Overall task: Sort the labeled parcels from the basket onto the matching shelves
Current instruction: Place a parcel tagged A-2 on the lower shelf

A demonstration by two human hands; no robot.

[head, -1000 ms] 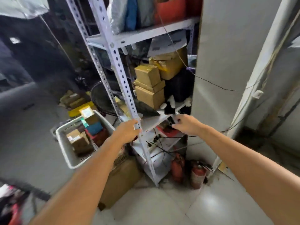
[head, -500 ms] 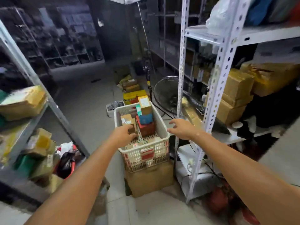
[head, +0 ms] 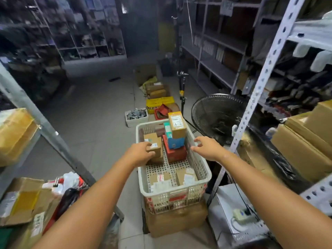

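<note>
A white plastic basket [head: 203, 178] stands on a cardboard box [head: 177, 221] in the aisle. Inside it are a small brown parcel [head: 154, 143] with a label ending in "-2", a tall brown parcel labeled "A-2" [head: 177, 124], a blue box [head: 175, 142] and a red box [head: 175, 154]. My left hand [head: 139, 153] reaches into the basket and its fingers curl around the small brown parcel. My right hand [head: 206, 147] hovers over the basket's right rim with fingers spread, holding nothing.
A metal shelf [head: 258, 83] with stacked cardboard boxes [head: 303, 141] stands on the right, a black fan [head: 215, 117] beside it. Another shelf with parcels [head: 14, 132] is on the left. Yellow and brown boxes [head: 159, 103] line the floor beyond the basket.
The view has swung left from the right shelf to the basket. Both hands have left the shelf; my left hand has come down onto the small brown parcel.
</note>
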